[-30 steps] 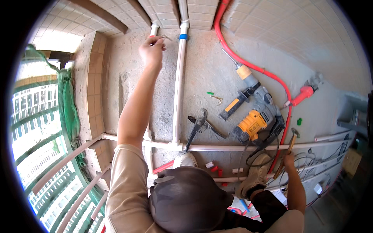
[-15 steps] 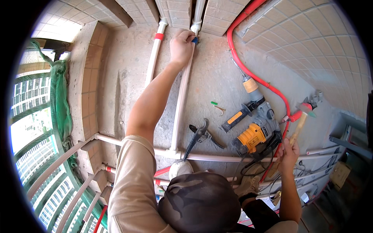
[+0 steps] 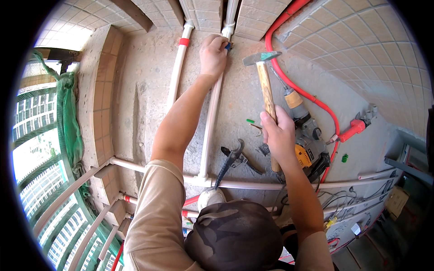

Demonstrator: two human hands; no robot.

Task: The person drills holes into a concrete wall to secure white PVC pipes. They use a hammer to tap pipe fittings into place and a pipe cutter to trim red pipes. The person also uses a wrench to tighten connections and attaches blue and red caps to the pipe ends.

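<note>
My left hand [image 3: 213,55] is closed in a pinch at the far end of a white pipe [image 3: 210,131], beside a small blue patch [image 3: 228,46]. Whatever its fingertips hold is hidden. My right hand [image 3: 278,133] grips a hammer [image 3: 266,83] by its wooden handle. The hammer's head, with a green-tinged end, is raised just right of the blue patch and apart from it. Below and partly behind my right forearm lies a yellow and grey rotary hammer drill [image 3: 309,135] with a long bit.
Black-handled pipe cutters [image 3: 235,158] lie on the concrete floor [image 3: 158,90]. A second white pipe [image 3: 178,74] with a red band runs on the left. A red hose [image 3: 325,108] curves along the tiled wall toward a red-handled tool [image 3: 350,131]. Green netting [image 3: 68,113] hangs at left.
My right hand has swung the hammer from the lower right, up and left toward my left hand. The left hand has barely shifted.
</note>
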